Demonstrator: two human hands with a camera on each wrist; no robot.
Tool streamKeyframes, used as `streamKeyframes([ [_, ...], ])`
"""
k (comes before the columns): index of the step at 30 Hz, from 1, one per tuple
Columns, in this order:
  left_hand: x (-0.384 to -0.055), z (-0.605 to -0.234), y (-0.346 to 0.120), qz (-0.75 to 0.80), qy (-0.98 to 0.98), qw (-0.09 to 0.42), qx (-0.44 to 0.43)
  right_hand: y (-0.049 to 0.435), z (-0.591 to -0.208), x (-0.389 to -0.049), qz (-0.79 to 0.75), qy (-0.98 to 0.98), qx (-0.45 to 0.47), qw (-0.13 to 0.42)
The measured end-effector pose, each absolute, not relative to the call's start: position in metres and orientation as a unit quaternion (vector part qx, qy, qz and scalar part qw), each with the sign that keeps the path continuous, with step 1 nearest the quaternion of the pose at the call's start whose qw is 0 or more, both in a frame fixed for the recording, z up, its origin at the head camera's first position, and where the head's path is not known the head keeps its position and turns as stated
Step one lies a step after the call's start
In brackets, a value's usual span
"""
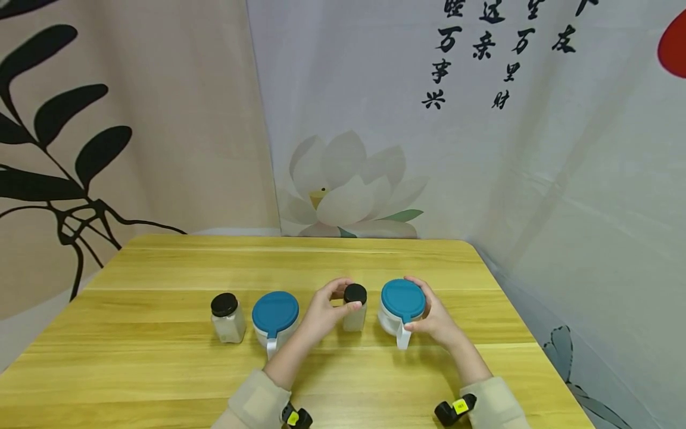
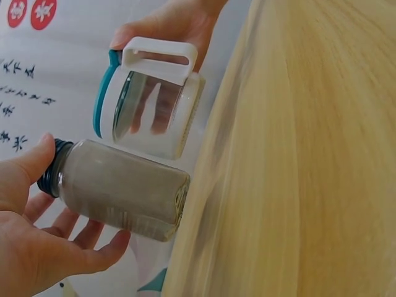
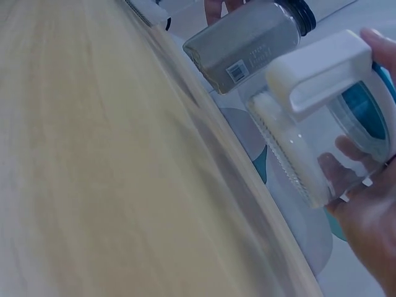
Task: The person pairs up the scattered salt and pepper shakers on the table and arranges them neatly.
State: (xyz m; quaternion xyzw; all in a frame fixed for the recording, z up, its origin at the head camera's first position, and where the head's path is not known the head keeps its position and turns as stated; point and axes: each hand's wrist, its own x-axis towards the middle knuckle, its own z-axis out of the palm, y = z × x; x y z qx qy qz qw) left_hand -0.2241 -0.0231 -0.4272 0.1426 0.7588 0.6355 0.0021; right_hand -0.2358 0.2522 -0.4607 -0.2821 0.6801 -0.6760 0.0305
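Observation:
My left hand (image 1: 323, 313) holds a clear jar with a black lid (image 1: 354, 319), thumb on the lid and fingers behind it. In the left wrist view this jar (image 2: 120, 189) is upright relative to the table, its base close to the tabletop; whether they touch I cannot tell. My right hand (image 1: 436, 319) grips a clear canister with a blue lid and white handle (image 1: 403, 304), its thumb by the handle. The right wrist view shows the canister (image 3: 328, 124) with pale contents at the bottom and a gap between its base and the table.
To the left on the wooden table (image 1: 161, 369) stand another black-lidded jar (image 1: 228, 325) and a second blue-lidded canister (image 1: 275, 313), partly behind the left forearm. A printed curtain (image 1: 536, 167) hangs beyond the table's far edge.

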Motion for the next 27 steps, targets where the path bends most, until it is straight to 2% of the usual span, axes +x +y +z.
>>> streamKeyframes([
  [27, -0.2253, -0.4338, -0.0199, 0.620, 0.767, 0.016, 0.163, 0.2482, -0.4642, -0.2342, -0.661, 0.696, -0.274, 0.054],
])
